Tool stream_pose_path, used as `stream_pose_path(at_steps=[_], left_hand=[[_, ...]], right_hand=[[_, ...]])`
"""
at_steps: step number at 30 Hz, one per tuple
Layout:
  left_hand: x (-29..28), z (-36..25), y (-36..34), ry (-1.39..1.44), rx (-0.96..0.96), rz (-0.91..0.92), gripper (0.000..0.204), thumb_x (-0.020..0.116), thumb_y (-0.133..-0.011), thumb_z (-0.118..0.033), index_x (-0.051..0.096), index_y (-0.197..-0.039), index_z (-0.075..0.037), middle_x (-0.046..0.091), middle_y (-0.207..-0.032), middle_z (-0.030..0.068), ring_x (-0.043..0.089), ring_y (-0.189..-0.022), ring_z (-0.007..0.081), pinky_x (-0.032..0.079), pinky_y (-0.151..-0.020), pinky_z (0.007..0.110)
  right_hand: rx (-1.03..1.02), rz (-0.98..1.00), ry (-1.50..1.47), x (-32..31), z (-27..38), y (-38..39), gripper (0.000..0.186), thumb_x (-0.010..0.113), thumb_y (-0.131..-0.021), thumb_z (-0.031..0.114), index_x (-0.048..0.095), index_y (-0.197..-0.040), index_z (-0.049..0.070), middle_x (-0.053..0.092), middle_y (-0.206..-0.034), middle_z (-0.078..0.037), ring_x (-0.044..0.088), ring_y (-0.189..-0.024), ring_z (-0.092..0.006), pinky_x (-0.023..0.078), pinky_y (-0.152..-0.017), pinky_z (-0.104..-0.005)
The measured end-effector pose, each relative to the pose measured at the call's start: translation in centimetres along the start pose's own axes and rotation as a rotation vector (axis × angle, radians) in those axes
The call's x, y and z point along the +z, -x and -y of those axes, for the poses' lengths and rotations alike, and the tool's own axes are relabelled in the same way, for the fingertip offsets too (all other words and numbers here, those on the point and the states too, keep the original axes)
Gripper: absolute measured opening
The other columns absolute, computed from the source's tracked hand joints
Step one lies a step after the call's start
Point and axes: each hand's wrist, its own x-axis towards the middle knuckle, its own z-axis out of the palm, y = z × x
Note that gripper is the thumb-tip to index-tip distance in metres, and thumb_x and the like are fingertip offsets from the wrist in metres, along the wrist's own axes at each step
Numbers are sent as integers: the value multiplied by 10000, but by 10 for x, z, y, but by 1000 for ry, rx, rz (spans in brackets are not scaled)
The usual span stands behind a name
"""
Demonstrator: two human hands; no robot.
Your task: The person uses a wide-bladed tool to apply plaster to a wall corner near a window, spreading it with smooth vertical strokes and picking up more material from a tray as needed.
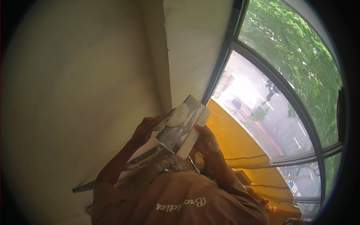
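My right hand (205,140) grips the pale, flat back strip of a wide metal plastering blade (171,135), thumb on its near side. A mound of whitish plaster (179,115) sits on the blade, with thinner smears around it. My left hand (144,129) is closed on a putty knife (162,123), whose blade meets or nearly meets the left edge of the wide one. The knife's handle is mostly hidden in my fingers. Both tools are held up in front of my chest, close to the wall corner.
A plain wall (82,82) fills the left, meeting a projecting wall edge (167,48). To the right, a dark-framed window (277,71) looks onto trees and a street far below. A yellow panel (232,135) runs under it. A metal bar (84,186) and cluttered items lie below.
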Motion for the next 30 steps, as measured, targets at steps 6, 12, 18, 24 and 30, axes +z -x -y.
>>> stream_pose_path(at_steps=[6, 12, 18, 24, 30], left_hand=[[-13, 3, 30, 35, -281, 60, 569, 603, -850, 106, 548, -1383, -86, 612, -1255, 150, 600, -1055, 334, 534, -889, 417], [18, -36, 42, 478, -761, -269, 243, 637, -981, -132, 585, -1190, -18, 704, -979, 97, 611, -769, 161, 493, -720, 295], [42, -71, 1, 658, -873, -445, 237, 577, -1008, -79, 507, -1217, 7, 709, -921, 123, 602, -700, 120, 488, -644, 269], [43, -96, 6, 826, -938, -603, 273, 556, -997, -31, 477, -1255, 10, 686, -935, 139, 623, -728, 143, 498, -625, 282], [43, -116, 17, 870, -959, -654, 286, 567, -982, -27, 488, -1254, 11, 678, -961, 125, 631, -743, 148, 504, -606, 287]], right_hand=[[-182, -36, 61, -43, 26, -26, 551, 557, -984, 96, 347, -1493, 79, 510, -1433, -146, 536, -1287, -327, 423, -1111, -519], [-180, -55, 143, -143, 21, -120, 542, 521, -964, 30, 359, -1478, 87, 503, -1437, -143, 524, -1303, -345, 420, -1114, -554], [-131, -154, 218, -167, 8, -172, 565, 550, -947, 103, 341, -1468, 41, 511, -1389, -180, 514, -1279, -376, 435, -1059, -554], [-105, -62, 147, -145, 5, -186, 555, 513, -956, 91, 321, -1473, 27, 470, -1430, -179, 489, -1311, -393, 394, -1106, -598], [-121, 47, 268, -124, 34, -216, 488, 512, -978, 108, 385, -1441, 21, 515, -1392, -194, 559, -1251, -410, 521, -984, -608]])
